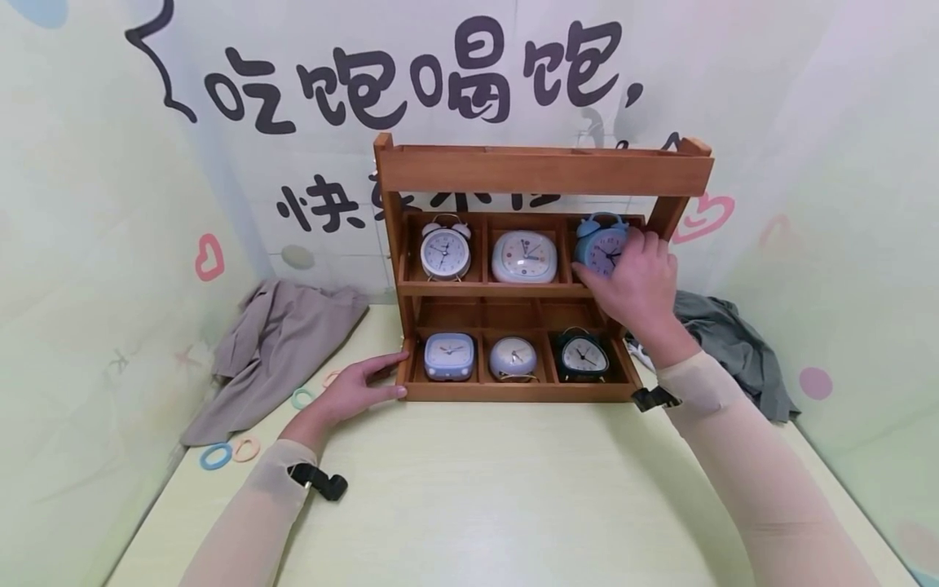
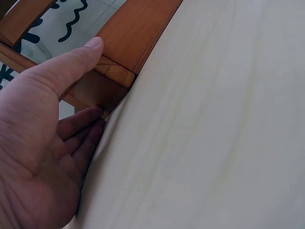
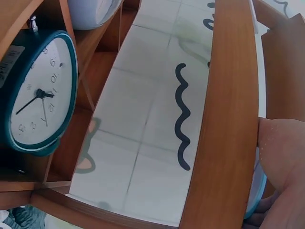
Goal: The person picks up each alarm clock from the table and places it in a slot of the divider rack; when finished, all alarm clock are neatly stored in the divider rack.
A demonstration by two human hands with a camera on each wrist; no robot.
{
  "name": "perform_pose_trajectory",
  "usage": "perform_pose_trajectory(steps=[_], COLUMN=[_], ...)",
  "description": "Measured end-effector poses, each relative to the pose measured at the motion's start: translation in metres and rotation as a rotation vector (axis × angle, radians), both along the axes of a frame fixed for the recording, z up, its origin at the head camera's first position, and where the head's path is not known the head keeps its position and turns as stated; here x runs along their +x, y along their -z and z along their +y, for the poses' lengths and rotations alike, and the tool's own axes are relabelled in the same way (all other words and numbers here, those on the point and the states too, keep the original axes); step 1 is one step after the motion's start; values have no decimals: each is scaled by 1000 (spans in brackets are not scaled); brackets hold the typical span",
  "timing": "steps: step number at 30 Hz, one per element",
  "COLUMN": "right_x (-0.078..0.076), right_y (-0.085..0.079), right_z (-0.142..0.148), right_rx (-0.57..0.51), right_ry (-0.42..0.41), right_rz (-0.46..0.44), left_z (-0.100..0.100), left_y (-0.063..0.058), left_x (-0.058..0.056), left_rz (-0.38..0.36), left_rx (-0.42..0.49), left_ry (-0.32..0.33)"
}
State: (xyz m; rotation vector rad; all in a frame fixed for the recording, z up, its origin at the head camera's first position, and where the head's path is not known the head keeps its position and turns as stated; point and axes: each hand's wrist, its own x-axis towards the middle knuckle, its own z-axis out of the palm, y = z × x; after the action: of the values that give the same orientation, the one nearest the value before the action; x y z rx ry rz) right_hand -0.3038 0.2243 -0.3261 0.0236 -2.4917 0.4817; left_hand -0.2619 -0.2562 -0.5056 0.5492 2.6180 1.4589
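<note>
A brown wooden two-tier shelf (image 1: 546, 173) holds small clocks in its compartments. My right hand (image 1: 641, 281) grips a blue twin-bell alarm clock (image 1: 601, 251) in the upper right compartment, with the thumb at its left and the fingers over its right side. In the right wrist view only the clock's blue rim (image 3: 256, 193) shows beside the hand. My left hand (image 1: 354, 391) touches the lower left corner of the shelf, fingers and thumb apart; in the left wrist view the thumb lies against the wooden corner (image 2: 116, 71).
Upstairs sit a white twin-bell clock (image 1: 445, 251) and a rounded white clock (image 1: 524, 257). Below are a blue-violet clock (image 1: 449, 356), a round lavender clock (image 1: 513, 357) and a dark green clock (image 1: 583, 356). Cloths (image 1: 282, 346) and colored rings (image 1: 216, 456) lie on the table.
</note>
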Motion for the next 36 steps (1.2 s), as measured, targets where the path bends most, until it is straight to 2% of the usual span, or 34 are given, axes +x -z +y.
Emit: perform_pose_trajectory(steps=[12, 21, 29, 36], right_x=[-3, -4, -1, 12], right_y=[21, 26, 31, 35], right_z=[3, 4, 6, 12], right_rx=[5, -24, -29, -71], right_ry=[-38, -37, -62, -92], right_rz=[209, 210, 256, 253], left_z=[1, 3, 2, 3], left_y=[1, 1, 1, 0], left_x=[-2, -3, -3, -4], left_rz=[-8, -17, -7, -4], left_rx=[19, 25, 12, 19], left_ry=[4, 3, 3, 11])
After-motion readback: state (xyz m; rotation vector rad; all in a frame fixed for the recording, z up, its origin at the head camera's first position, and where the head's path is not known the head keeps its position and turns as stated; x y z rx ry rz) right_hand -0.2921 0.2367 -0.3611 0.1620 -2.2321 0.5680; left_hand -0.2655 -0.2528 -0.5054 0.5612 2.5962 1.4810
